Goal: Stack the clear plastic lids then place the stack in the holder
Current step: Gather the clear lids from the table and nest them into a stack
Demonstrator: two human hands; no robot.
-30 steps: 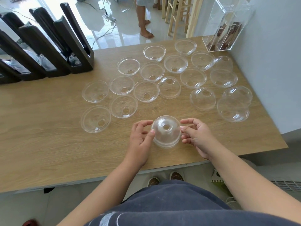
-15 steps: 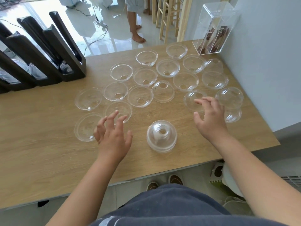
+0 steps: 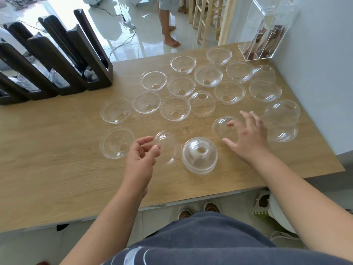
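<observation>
Many clear dome lids lie spread over the wooden table point(image 3: 57, 169); most rest rim up, a few dome up. A short stack of lids point(image 3: 199, 153) stands dome up near the front edge, between my hands. My left hand point(image 3: 142, 155) pinches the rim of one clear lid point(image 3: 169, 148), which is lifted, tilted and blurred just left of the stack. My right hand point(image 3: 248, 134) hovers with fingers spread over a dome-up lid point(image 3: 221, 127) to the right of the stack, not closed on it. The dark slotted holder point(image 3: 76, 60) stands at the back left.
A clear acrylic box point(image 3: 267, 29) stands at the table's back right corner by the wall. Two overlapping lids point(image 3: 280, 119) sit near the right edge. A person's bare legs point(image 3: 168, 22) and wooden stools point(image 3: 208, 16) are on the floor beyond the table.
Both hands left the stack and spread apart. My left hand picked up a lid from the left and tilted it toward the stack. My right hand reached over a lid on the right.
</observation>
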